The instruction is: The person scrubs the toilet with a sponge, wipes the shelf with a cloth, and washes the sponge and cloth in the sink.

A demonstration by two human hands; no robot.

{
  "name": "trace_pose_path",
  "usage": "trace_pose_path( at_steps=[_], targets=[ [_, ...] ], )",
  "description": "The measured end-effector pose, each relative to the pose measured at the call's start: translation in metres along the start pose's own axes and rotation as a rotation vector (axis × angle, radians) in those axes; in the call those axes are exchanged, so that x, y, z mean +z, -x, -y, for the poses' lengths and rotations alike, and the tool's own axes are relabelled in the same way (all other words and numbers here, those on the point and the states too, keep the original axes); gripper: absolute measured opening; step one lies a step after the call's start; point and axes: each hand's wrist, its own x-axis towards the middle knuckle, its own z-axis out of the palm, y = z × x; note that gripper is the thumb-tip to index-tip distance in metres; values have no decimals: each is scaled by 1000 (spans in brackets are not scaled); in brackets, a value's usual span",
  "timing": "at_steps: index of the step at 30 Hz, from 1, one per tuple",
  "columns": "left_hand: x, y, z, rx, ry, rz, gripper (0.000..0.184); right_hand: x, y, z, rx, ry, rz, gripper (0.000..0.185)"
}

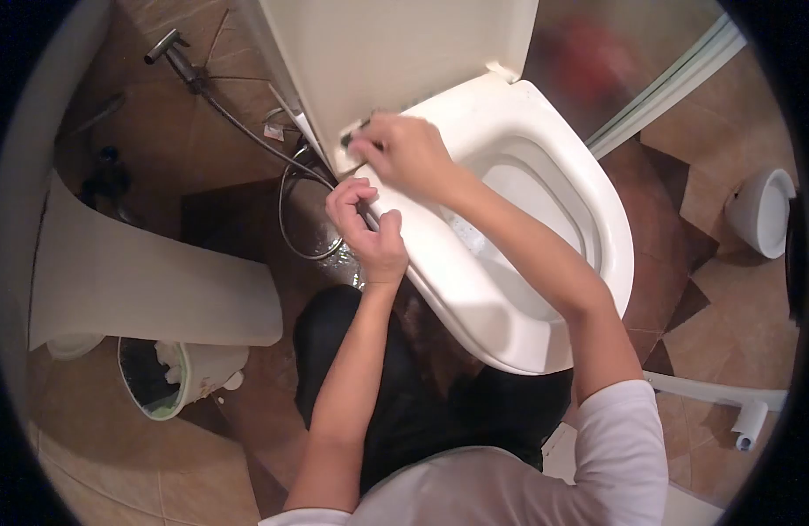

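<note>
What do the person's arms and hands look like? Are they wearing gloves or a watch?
No gloves! The left hand and the right hand are both bare, and no watch or bracelet shows on either wrist. The forearms are uncovered too. Higher up come short, plain white sleeves.

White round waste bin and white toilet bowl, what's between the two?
In the head view, brown tiled floor comes first beside the waste bin, then the person's black-trousered leg and bare left forearm, before the toilet bowl.
</note>
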Motion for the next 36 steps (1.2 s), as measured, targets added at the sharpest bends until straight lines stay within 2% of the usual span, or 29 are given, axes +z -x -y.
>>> trace_pose_path(
  at_steps=[4, 6, 9, 10, 11, 13, 14, 15, 17, 19, 21, 23, 25, 27, 29, 30, 33, 36],
  targets=[
    [4, 0, 0, 20, 31, -44, 32, -50, 48, -9, -90, -34, 127, 17],
    [2, -1, 2, 36, -11, -42, 32, -72, 58, -32, 26, -24, 120, 17],
    [2, 1, 3, 49, -41, -42, 32, -65, 74, -21, 32, -130, 165, 17],
    [2, 1, 3, 42, -29, -49, 32, -56, 80, -3, -105, -196, 119, 16],
    [3, -1, 3, 54, -27, -55, 32, -56, 81, 12, -113, -105, 135, 17],
    [2, 1, 1, 24, 34, -54, 32, -53, 63, -12, -31, -150, 128, 18],
    [1, 1, 1, 37, 8, -51, 32, -51, 50, -29, 70, -77, 100, 18],
    [0, 2, 0, 40, 7, -55, 32, -50, 35, -37, 7, 44, -21, 17],
    [1, -1, -1, 52, -20, -48, 33, -35, 30, -34, 54, 36, -175, 17],
    [1, 0, 0, 49, -1, -55, 33, -31, 44, -20, 34, 45, -28, 15],
    [2, 0, -4, 7, 66, -80, 34, -29, 47, 1, -215, -53, -10, 18],
    [-1, -1, -6, 68, -60, -61, 35, -31, 28, -10, -138, -34, 34, 17],
    [1, 1, -11, 27, -34, -89, 36, -28, 1, -19, 13, 137, -13, 15],
    [-1, 2, -12, 7, -13, -96, 37, -16, -4, -22, -70, 172, -84, 15],
    [-1, 2, -7, 58, -109, -96, 38, -6, 9, -6, -82, 117, 20, 15],
    [0, 1, -8, 49, -100, -122, 38, -8, 14, 9, -240, 20, 32, 14],
    [-1, 4, -2, -13, -59, -125, 49, -12, -5, 10, -150, 102, 185, 12],
    [1, 8, 2, -63, -12, -167, 54, 8, -15, 15, -258, 260, 114, 10]
  ],
)
